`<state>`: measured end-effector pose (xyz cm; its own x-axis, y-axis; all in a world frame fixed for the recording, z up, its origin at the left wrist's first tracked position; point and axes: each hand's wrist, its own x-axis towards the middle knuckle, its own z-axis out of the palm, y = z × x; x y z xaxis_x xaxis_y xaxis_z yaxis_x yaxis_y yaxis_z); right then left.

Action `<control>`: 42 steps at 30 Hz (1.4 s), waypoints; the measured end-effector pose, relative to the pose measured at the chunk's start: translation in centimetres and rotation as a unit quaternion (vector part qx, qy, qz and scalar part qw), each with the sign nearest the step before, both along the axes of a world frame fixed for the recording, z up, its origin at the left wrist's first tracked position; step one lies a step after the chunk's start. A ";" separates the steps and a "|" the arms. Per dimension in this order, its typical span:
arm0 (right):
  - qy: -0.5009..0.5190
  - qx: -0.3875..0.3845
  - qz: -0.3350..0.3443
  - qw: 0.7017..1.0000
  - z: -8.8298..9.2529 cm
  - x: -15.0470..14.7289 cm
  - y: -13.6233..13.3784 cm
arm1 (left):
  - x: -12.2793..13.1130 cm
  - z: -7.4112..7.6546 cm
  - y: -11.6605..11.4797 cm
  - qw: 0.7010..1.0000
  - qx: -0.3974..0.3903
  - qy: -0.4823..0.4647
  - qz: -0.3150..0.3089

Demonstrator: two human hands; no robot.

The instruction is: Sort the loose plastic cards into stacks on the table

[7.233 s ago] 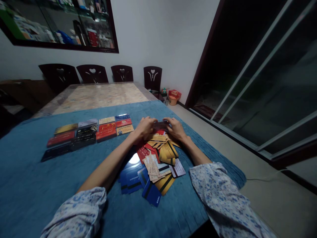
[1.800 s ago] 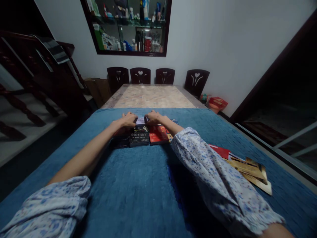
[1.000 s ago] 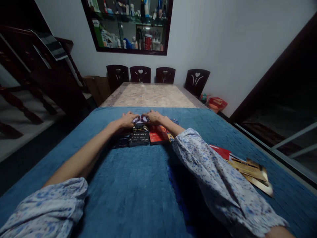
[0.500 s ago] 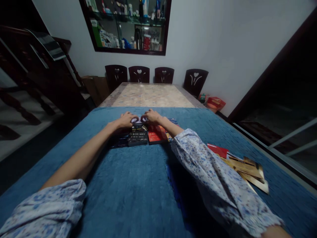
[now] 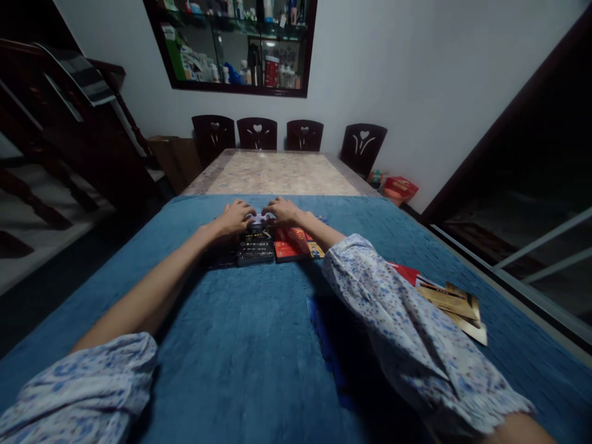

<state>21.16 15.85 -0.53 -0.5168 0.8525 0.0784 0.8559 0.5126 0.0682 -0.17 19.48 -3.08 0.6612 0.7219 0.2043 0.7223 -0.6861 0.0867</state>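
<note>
Both hands reach to the far part of the blue cloth. My left hand [image 5: 237, 217] and my right hand [image 5: 282, 213] have curled fingers on either side of a small pale item [image 5: 259, 219], which they seem to grip from left and right. Just nearer lies a stack of black cards or packets [image 5: 256, 250] with light print. Red cards [image 5: 291, 248] lie to its right, partly under my right wrist, with a yellow and blue piece [image 5: 316, 250] at their edge. Darker cards rest under my left hand.
Gold and red envelopes or cards [image 5: 451, 302] lie fanned on the cloth at the right. A dark blue flat object [image 5: 324, 339] sits beneath my right forearm. Beyond the blue cloth [image 5: 222, 345] are the patterned tabletop [image 5: 282, 172] and several dark chairs.
The view has tilted slightly, so everything sits a little higher in the picture. My hands stay at the pale item, their fingers shifted slightly.
</note>
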 end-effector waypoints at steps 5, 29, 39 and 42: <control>0.008 0.016 0.008 1.000 0.5 0.8 -1.3 | 0.9 0.3 -1.5 0.995 0.071 -0.060 -0.032; -0.002 0.008 -0.046 0.999 1.6 7.4 -12.9 | 7.7 -0.1 -12.9 0.978 0.132 -0.067 -0.147; 0.053 0.023 -0.075 0.996 -0.3 12.1 -17.3 | 11.3 -1.2 -15.8 0.976 0.106 -0.060 -0.182; 0.060 0.024 -0.086 0.994 -1.0 13.5 -18.6 | 12.1 -1.5 -16.2 0.974 0.105 -0.054 -0.193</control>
